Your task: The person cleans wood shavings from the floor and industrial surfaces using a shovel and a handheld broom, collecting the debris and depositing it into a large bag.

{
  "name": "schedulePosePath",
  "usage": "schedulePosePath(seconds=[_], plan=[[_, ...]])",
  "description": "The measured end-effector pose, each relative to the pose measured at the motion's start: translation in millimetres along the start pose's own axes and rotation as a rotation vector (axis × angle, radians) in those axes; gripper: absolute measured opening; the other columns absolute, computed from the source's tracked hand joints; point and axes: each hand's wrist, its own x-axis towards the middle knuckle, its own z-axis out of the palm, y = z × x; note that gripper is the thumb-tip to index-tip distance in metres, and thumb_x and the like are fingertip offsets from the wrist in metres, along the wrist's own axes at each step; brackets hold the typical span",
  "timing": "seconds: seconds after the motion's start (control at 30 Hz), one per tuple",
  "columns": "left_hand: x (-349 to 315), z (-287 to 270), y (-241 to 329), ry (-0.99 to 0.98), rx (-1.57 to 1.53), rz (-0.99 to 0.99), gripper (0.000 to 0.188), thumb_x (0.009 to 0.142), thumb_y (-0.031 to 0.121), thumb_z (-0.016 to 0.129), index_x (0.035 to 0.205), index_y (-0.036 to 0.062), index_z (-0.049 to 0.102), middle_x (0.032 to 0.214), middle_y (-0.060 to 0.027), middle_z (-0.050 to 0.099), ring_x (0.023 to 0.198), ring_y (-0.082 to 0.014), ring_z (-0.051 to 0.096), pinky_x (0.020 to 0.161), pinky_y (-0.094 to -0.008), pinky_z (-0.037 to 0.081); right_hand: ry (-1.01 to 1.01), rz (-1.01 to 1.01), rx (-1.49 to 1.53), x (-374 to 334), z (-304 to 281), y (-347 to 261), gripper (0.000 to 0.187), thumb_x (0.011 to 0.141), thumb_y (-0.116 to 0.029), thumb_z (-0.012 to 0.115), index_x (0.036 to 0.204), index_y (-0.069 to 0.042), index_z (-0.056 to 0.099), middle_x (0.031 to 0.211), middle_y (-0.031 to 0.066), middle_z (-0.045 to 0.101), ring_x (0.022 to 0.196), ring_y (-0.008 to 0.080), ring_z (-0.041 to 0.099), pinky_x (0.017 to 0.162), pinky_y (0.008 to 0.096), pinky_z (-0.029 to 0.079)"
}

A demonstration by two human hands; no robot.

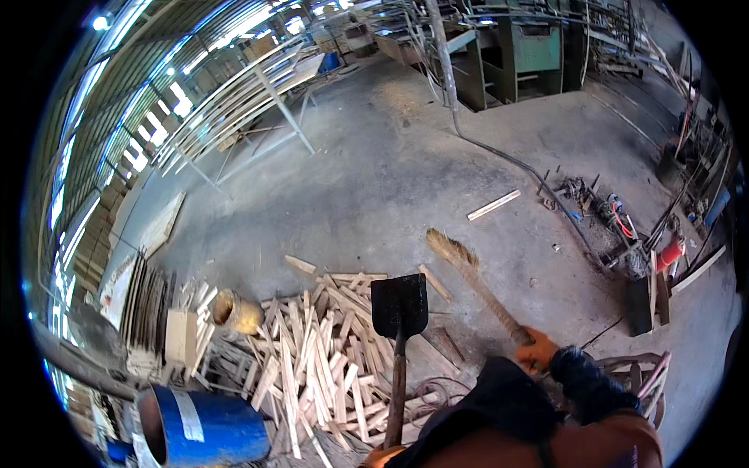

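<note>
My right hand (536, 351), in an orange glove, is closed round the handle of a straw broom (488, 292). The broom slants up and to the left, its worn bristle head over the concrete floor. At the lower edge my left hand (382, 457), also gloved in orange and mostly cut off, grips the wooden handle of a shovel (399, 306). The shovel's flat black blade points away from me, in front of a heap of cut wood strips (316, 366). Whether the blade touches the wood I cannot tell.
A blue barrel (214, 427) lies at the lower left, near a cardboard box (181, 337). One loose wood strip (494, 204) lies ahead. A black hose (507, 160) crosses the floor toward scrap metal (597, 214) at right. A metal rack (273, 109) stands far left, green machinery (538, 54) at the back.
</note>
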Motion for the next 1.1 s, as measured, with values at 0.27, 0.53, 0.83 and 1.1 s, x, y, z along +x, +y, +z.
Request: schedulePosePath(seconds=[0.27, 0.53, 0.83, 1.1], plan=[[164, -33, 266, 0.253, 0.737, 0.419, 0.03, 0.085, 0.016, 0.074, 0.115, 0.0142, 0.068, 0.098, -0.0086, 0.073, 0.092, -0.027, 0.071, 0.082, -0.0381, 0.055, 0.075, 0.118, 0.104, 235, -95, -172, 0.067, 0.08, -0.011, 0.073, 0.139, -0.009, 0.043, 0.081, 0.014, 0.063, 0.055, 0.0243, 0.06, 0.046, 0.0402, 0.05], [368, -166, 389, 0.375, -0.589, -0.293, 0.03, 0.08, 0.008, 0.077, 0.1, -0.006, 0.059, 0.082, -0.0188, 0.067, 0.069, -0.0281, 0.068, 0.059, -0.039, 0.055, 0.154, 0.301, 0.293, 465, -146, -277, 0.052, 0.085, -0.013, 0.07, 0.131, -0.01, 0.048, 0.085, 0.0159, 0.064, 0.06, 0.0239, 0.061, 0.048, 0.0403, 0.052], [554, -359, 560, 0.329, -0.526, -0.43, 0.028, 0.085, 0.008, 0.072, 0.105, -0.0055, 0.058, 0.088, -0.0208, 0.066, 0.074, -0.0306, 0.069, 0.063, -0.0404, 0.057, 0.329, 0.384, 0.458, 640, -201, -389, 0.036, 0.085, -0.007, 0.067, 0.117, -0.008, 0.05, 0.079, 0.0133, 0.06, 0.06, 0.0236, 0.062, 0.041, 0.0383, 0.052], [744, -522, 591, 0.166, 0.342, 0.123, 0.026, 0.089, 0.018, 0.066, 0.114, 0.01, 0.067, 0.105, -0.0047, 0.07, 0.096, -0.024, 0.068, 0.083, -0.0365, 0.053, 0.324, 0.343, 0.364, 859, -233, -546, 0.029, 0.082, -0.006, 0.067, 0.107, -0.005, 0.052, 0.077, 0.014, 0.061, 0.057, 0.0235, 0.063, 0.041, 0.0369, 0.053]])
